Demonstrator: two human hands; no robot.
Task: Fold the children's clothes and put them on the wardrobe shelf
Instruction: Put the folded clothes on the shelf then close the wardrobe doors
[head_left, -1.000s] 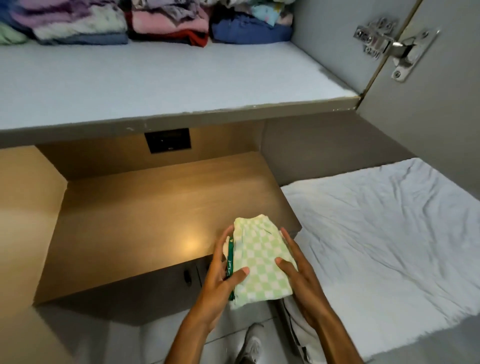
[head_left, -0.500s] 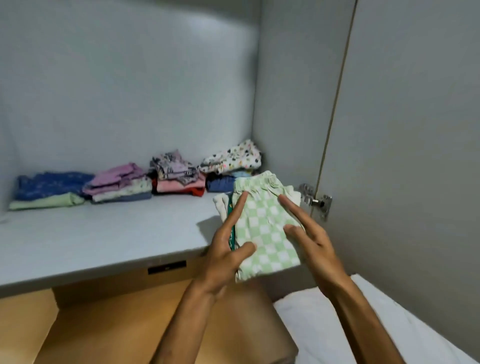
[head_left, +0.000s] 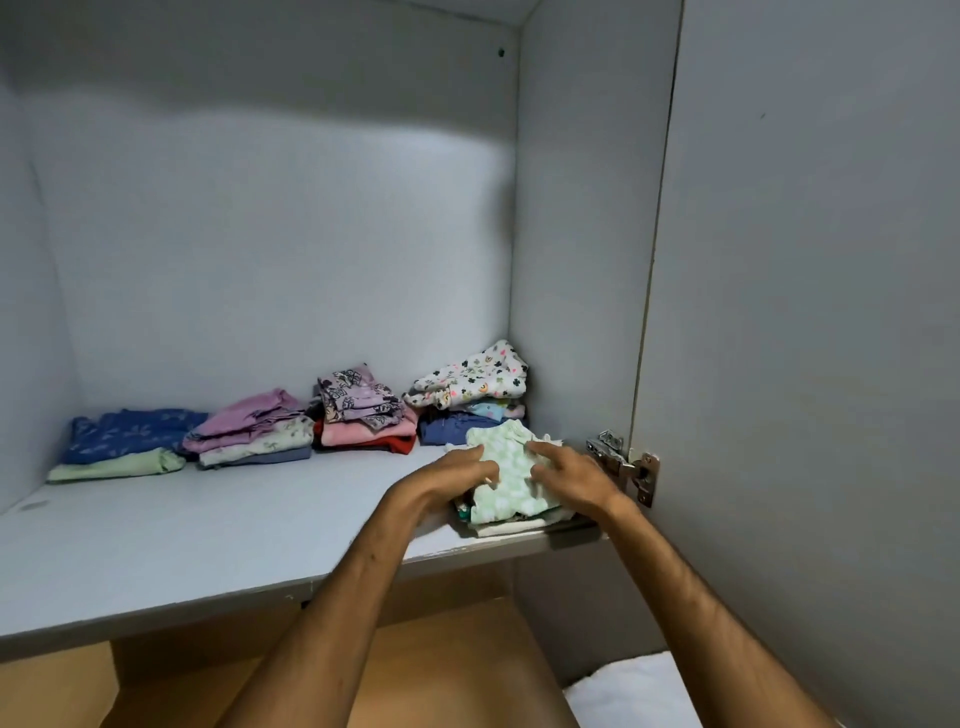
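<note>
A folded green-and-white checked garment (head_left: 508, 475) lies on the grey wardrobe shelf (head_left: 218, 530) near its front right corner, on top of other folded pieces. My left hand (head_left: 451, 475) rests on its left side and my right hand (head_left: 566, 475) on its right side, fingers spread over the cloth. Both hands press on it from above. At the back of the shelf stand several piles of folded children's clothes: a blue and green pile (head_left: 124, 441), a purple pile (head_left: 249, 428), a pink and red pile (head_left: 363, 415), and a spotted white pile (head_left: 470, 387).
The open wardrobe door (head_left: 810, 312) stands at the right, its metal hinge (head_left: 623, 462) just beside my right hand. A wooden surface (head_left: 441, 670) lies below the shelf. A white bedsheet (head_left: 634, 693) shows at the bottom right.
My hands carried the checked garment up from above the wooden surface, forward over the shelf edge, and set it down on the shelf near the right wall.
</note>
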